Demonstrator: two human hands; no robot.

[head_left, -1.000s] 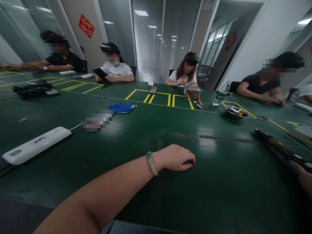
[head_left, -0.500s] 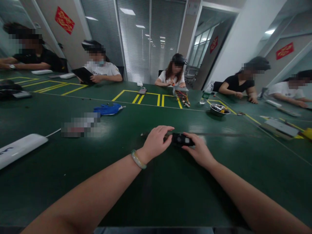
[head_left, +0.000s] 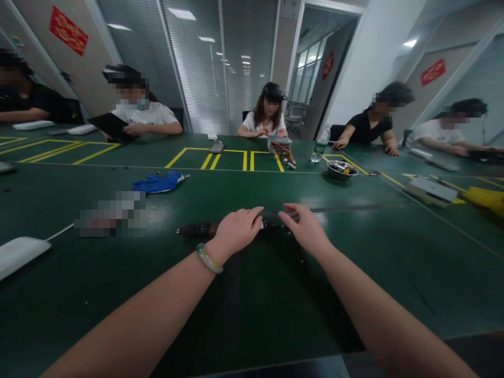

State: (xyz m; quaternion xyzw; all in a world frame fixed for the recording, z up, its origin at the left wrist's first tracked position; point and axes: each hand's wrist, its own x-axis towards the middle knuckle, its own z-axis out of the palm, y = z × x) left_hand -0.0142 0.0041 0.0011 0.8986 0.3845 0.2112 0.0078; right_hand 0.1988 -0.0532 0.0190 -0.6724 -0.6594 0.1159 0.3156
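A dark electric screwdriver [head_left: 199, 229], long and straight, lies crosswise on the green table. Its narrow tip points left. My left hand [head_left: 238, 233], with a pale bangle at the wrist, is wrapped over the tool's middle and hides part of it. At the tool's right end, my right hand [head_left: 305, 226] has thumb and fingers apart, holding nothing that I can see. The thumb is close to the black rear end [head_left: 275, 227]; whether they touch I cannot tell.
A blue glove [head_left: 159, 182] and a white power bank-like box [head_left: 23, 254] with a cable lie left. Farther back are a metal bowl [head_left: 342, 170] of small parts, a water bottle [head_left: 321, 144] and a box with coloured wires [head_left: 285, 152]. Several people sit across the table.
My right hand has let go of the tool's black end, its fingers now apart. More of the screwdriver's tip shows left of my left hand. The view has swung right.
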